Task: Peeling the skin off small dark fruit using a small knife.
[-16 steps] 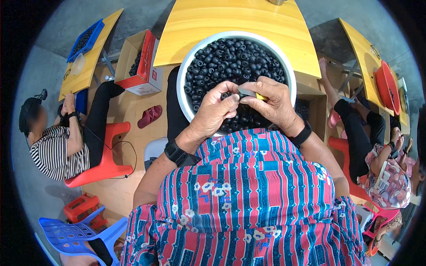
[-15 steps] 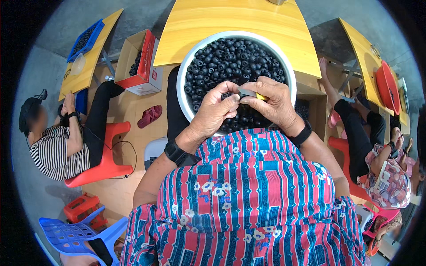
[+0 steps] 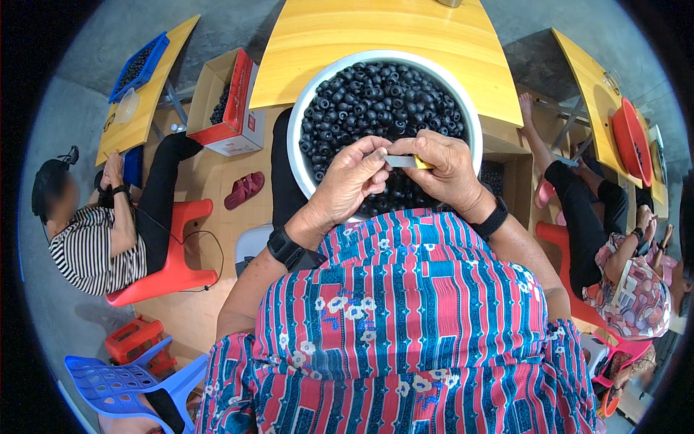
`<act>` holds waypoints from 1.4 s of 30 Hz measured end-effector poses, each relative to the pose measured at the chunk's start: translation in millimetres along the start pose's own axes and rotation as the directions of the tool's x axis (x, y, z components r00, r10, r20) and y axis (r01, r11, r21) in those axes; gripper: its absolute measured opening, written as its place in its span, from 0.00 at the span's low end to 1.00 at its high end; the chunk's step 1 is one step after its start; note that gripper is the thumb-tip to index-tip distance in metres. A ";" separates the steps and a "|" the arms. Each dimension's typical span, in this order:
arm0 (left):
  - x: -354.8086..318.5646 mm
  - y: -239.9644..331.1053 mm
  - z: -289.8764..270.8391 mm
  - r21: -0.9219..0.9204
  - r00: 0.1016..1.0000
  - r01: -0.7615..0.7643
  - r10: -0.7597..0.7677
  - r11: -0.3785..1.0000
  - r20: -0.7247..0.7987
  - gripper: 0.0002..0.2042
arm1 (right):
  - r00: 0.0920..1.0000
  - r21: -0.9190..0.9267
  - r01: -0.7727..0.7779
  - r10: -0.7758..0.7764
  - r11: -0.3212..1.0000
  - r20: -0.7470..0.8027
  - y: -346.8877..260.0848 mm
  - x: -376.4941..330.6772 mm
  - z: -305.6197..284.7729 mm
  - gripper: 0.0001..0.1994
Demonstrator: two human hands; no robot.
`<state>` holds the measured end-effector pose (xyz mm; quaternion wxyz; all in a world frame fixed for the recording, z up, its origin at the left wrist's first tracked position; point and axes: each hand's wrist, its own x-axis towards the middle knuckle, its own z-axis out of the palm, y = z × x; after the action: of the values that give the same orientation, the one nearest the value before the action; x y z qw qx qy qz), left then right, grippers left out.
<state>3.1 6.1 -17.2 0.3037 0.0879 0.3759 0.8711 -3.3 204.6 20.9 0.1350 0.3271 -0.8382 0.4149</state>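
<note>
Over a large pale basin (image 3: 295, 148), my two hands meet close to my chest. The basin is filled with small black rounded pieces (image 3: 376, 101), several with a hole in the end. My right hand (image 3: 444, 166) is closed round a small knife (image 3: 401, 161) with a flat silver blade and a yellow handle. The blade points left and its tip reaches the fingers of my left hand (image 3: 354, 173). Those fingers are pinched together, and whatever they hold is hidden.
The basin stands against a yellow table (image 3: 383, 29). To the left are an open red and white carton (image 3: 235, 116), a dark red slipper (image 3: 244, 189) and a seated person in stripes (image 3: 101, 246). Another person (image 3: 629, 282) sits at right, near a red basin (image 3: 631, 145).
The knife has turned so its blade lies more level and shows its broad side, its tip now at my left fingertips. My hands have barely shifted.
</note>
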 end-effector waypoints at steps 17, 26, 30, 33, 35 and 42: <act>-1.6 1.4 1.7 0.004 1.000 0.013 -0.013 1.000 -0.020 0.12 | 0.990 0.175 -0.142 0.141 0.974 0.017 5.8 2.3 0.3 0.14; -0.4 -2.4 0.5 -0.030 1.000 0.010 -0.009 0.999 0.022 0.11 | 0.992 0.115 -0.128 0.126 0.985 0.023 3.6 0.6 1.7 0.15; -1.0 -0.2 0.8 -0.060 0.999 -0.043 0.044 0.997 0.024 0.11 | 0.996 0.113 -0.091 0.093 0.989 -0.015 -6.1 3.7 -5.4 0.13; -2.3 -1.8 -0.4 -0.055 0.995 -0.092 0.093 0.994 0.023 0.12 | 0.996 0.087 -0.087 0.086 0.992 0.019 -2.5 0.9 -8.0 0.11; -2.6 -1.0 -0.8 -0.030 0.994 -0.104 0.105 0.994 0.036 0.12 | 0.998 -0.016 -0.042 0.043 0.999 0.055 -3.4 -0.4 -6.7 0.11; -3.5 1.1 0.5 0.082 0.991 -0.130 0.125 0.988 0.056 0.13 | 0.996 -0.060 0.078 -0.076 0.995 0.037 -5.4 -0.8 -4.0 0.10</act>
<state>5.5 3.8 -15.8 0.2528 0.1464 0.3985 0.8694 0.7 205.7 26.3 0.1463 0.3619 -0.8396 0.3777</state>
